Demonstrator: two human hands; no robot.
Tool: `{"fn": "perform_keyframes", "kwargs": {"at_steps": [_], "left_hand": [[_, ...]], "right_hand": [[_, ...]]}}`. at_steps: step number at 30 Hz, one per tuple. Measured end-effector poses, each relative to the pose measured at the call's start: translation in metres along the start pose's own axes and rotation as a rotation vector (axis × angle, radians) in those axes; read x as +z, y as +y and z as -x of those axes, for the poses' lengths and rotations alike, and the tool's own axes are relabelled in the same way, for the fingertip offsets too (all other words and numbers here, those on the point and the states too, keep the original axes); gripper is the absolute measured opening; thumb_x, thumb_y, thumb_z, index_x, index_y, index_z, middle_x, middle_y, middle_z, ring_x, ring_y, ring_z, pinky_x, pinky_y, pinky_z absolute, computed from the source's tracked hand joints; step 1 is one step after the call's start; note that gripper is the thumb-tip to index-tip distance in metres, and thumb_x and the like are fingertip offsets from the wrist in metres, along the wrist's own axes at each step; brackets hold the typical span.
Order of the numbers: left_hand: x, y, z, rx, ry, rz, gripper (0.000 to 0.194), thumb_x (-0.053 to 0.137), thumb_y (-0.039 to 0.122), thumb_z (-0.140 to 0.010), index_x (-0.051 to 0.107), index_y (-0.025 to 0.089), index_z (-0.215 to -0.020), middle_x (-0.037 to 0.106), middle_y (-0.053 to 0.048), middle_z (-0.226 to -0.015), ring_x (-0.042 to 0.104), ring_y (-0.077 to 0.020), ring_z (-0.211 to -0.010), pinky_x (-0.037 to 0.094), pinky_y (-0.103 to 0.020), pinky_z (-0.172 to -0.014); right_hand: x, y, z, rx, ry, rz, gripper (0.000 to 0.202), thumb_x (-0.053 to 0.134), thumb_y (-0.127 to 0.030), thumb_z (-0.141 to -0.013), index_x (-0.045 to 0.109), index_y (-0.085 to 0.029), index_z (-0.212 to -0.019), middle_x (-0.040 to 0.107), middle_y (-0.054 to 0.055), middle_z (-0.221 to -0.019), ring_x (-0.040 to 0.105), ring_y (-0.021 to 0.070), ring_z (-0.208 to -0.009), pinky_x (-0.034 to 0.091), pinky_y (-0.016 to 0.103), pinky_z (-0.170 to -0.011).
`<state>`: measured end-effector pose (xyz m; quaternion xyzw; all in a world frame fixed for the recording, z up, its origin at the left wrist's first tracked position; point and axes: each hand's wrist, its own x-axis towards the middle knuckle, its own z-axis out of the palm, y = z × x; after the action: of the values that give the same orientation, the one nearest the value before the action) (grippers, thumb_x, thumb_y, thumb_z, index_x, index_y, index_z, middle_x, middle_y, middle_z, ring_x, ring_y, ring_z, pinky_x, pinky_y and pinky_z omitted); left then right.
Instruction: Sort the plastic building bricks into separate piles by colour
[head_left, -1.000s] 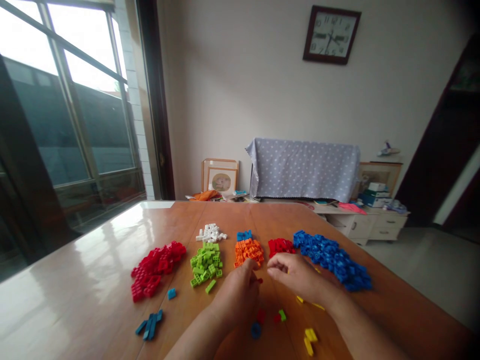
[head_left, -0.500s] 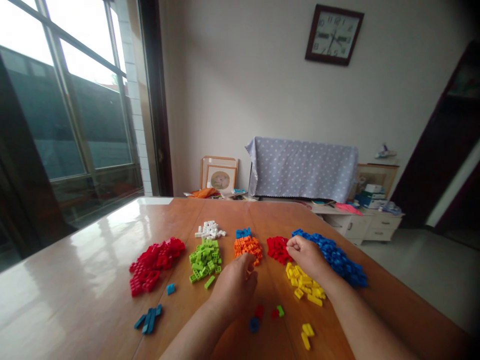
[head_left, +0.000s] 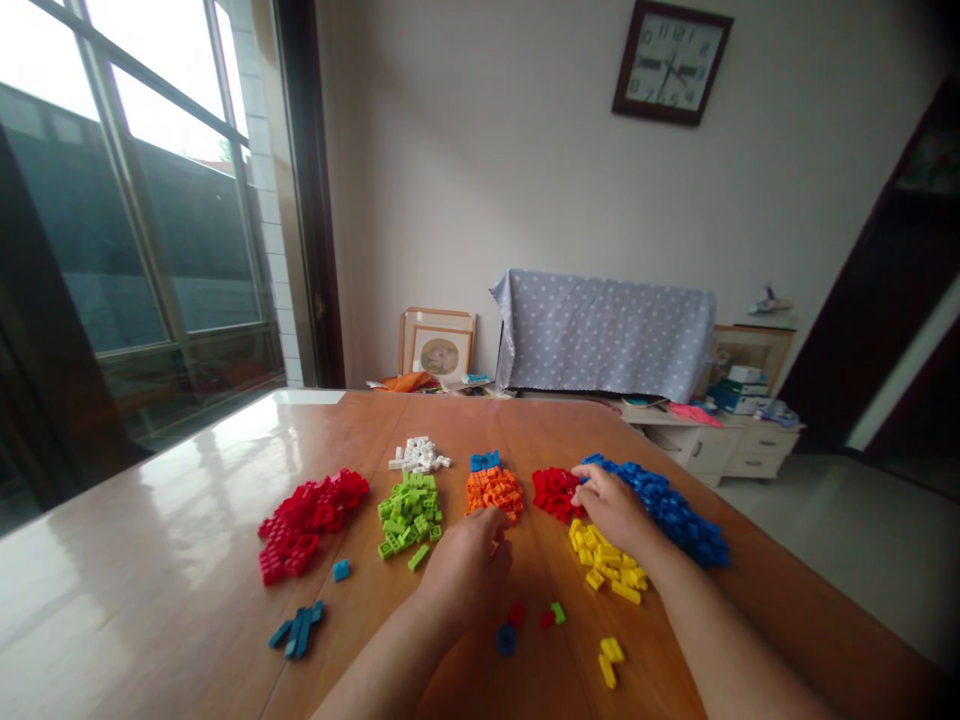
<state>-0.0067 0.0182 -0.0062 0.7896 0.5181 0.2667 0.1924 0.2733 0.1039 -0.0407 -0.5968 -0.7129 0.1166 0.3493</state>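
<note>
My right hand [head_left: 613,508] is at the right edge of the small red brick pile [head_left: 553,494], its thumb and index finger a little apart with no brick visible between them. My left hand [head_left: 469,565] hovers at the near side of the orange brick pile [head_left: 495,490], fingers curled in; anything in its grip is hidden by the back of the hand. Yellow bricks [head_left: 604,555] lie just below my right hand, and a large blue brick heap [head_left: 667,505] spreads behind it. Between my forearms lie a dark blue round piece [head_left: 506,640] and a small red and green pair [head_left: 553,614].
Left on the wooden table [head_left: 187,600] are a large red brick pile [head_left: 311,520], green bricks [head_left: 409,515], white bricks [head_left: 420,455] and dark blue strips [head_left: 298,630]. Blue bricks [head_left: 484,461] border the orange pile. Two yellow pieces [head_left: 610,660] lie near the front.
My right hand's thumb and index finger have parted slightly from a closer pinch at the red pile. My left hand stays nearly still. The view has shifted slightly.
</note>
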Motion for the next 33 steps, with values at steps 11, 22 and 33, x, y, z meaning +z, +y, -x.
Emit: {"fn": "perform_keyframes", "kwargs": {"at_steps": [11,22,33], "left_hand": [[0.003,-0.002,0.001,0.022,-0.006,0.007,0.024,0.047,0.02,-0.087,0.064,0.021,-0.103,0.07,-0.005,-0.096,0.063,-0.0178,-0.086,0.041,-0.024,-0.07],[-0.001,0.005,0.006,-0.045,-0.161,-0.066,0.02,0.052,0.015,-0.079,0.067,0.022,-0.088,0.072,-0.004,-0.09,0.064,-0.0169,-0.079,0.039,-0.023,-0.063],[0.002,0.01,0.014,0.004,-0.221,-0.116,0.017,0.056,0.024,-0.076,0.069,0.025,-0.088,0.073,-0.002,-0.086,0.063,-0.0178,-0.073,0.037,-0.024,-0.06]], "right_hand": [[0.001,-0.024,0.008,-0.032,-0.098,0.202,0.038,0.046,-0.023,-0.089,0.064,-0.023,-0.123,0.076,0.005,-0.094,0.059,0.025,-0.108,0.037,0.036,-0.093],[-0.024,-0.086,0.051,-0.266,-0.418,0.02,0.009,0.063,-0.025,-0.078,0.072,-0.025,-0.082,0.07,0.001,-0.084,0.059,0.0202,-0.085,0.042,0.029,-0.077],[-0.019,-0.101,0.067,-0.423,-0.536,0.213,0.004,0.068,-0.021,-0.074,0.067,-0.025,-0.075,0.065,0.0,-0.085,0.054,0.0206,-0.09,0.037,0.031,-0.081]]}}
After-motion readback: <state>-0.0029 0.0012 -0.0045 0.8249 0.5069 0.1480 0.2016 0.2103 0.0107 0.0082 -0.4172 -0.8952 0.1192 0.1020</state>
